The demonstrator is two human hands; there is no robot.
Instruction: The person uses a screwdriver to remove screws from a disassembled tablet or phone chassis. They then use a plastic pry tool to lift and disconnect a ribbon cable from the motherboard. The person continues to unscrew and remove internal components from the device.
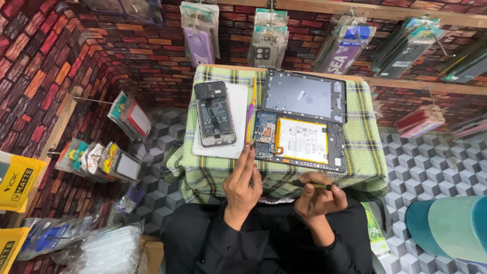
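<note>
Right hand (317, 200) grip on screwdriver (310, 185), beside opened tablet (301, 141).

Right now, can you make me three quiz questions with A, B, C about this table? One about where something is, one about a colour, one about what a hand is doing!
1. Where does the opened phone lie?
A. on the white pad
B. on the floor
C. on the opened tablet

2. What colour is the checked cloth on the table?
A. blue
B. green
C. pink

3. What does the right hand hold?
A. nothing
B. a cup
C. a thin dark tool

Answers:
1. A, the phone rests on the white pad, left of the tablet.
2. B, the cloth has green checks.
3. C, the fingers close round the thin dark tool, while the left hand holds a slim tool at the tablet's edge.
</note>
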